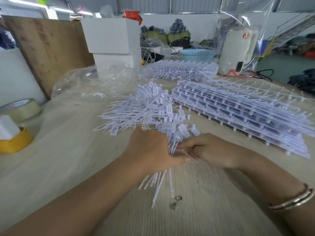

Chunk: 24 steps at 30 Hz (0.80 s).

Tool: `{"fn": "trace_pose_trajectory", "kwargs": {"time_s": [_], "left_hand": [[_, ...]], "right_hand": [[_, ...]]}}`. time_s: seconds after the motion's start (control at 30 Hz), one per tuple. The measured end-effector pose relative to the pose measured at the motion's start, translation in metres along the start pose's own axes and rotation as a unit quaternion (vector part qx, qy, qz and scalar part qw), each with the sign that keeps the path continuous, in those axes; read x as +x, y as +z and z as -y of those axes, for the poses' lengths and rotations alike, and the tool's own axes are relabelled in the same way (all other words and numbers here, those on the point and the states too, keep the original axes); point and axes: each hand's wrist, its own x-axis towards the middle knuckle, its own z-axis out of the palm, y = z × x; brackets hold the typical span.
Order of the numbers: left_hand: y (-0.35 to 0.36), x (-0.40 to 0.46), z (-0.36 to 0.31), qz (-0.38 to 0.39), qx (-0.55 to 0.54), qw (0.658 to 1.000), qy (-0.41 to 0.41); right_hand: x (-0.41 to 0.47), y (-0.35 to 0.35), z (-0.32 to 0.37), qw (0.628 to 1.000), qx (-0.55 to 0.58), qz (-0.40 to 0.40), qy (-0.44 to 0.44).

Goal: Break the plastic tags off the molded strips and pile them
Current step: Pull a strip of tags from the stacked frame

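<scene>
My left hand (150, 150) grips a bundle of white plastic tags (177, 133); their thin tails (158, 184) stick out below my fist toward me and the flat heads fan out above it. My right hand (209, 150) meets the left at the bundle's stems and pinches them. Just beyond my hands lies a loose pile of broken-off tags (146, 108) on the table. To the right sits a stack of molded strips (238, 106) with tags still attached. A second heap of strips (184, 68) lies farther back.
Clear plastic bags (95, 82) lie left of the pile. Tape rolls (18, 108) and a yellow roll (15, 142) sit at the left edge. White boxes (110, 36), a blue basket (196, 54) and a white appliance (237, 53) stand at the back.
</scene>
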Motion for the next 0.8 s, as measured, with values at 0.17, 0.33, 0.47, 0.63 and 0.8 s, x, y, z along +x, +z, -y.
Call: {"fn": "trace_pose_trajectory", "kwargs": {"time_s": [0.17,0.33,0.47,0.63,0.8], "left_hand": [[0.001,0.0,0.009,-0.019,0.034,0.999,0.033],[-0.003,0.002,0.026,-0.015,-0.05,0.998,0.027],[-0.008,0.01,0.046,-0.092,-0.073,0.993,0.024],[-0.022,0.043,0.083,-0.188,-0.07,0.98,-0.006],[-0.013,0.074,0.11,0.03,-0.034,0.999,0.002]], "right_hand": [[-0.002,-0.014,-0.008,0.986,0.06,-0.157,-0.008],[-0.003,-0.034,-0.023,0.927,0.128,-0.351,-0.019],[-0.002,-0.033,-0.03,0.926,0.075,-0.369,-0.029],[0.002,-0.025,-0.031,0.933,0.038,-0.356,-0.038],[0.004,-0.024,-0.035,0.941,0.032,-0.336,-0.036]]}}
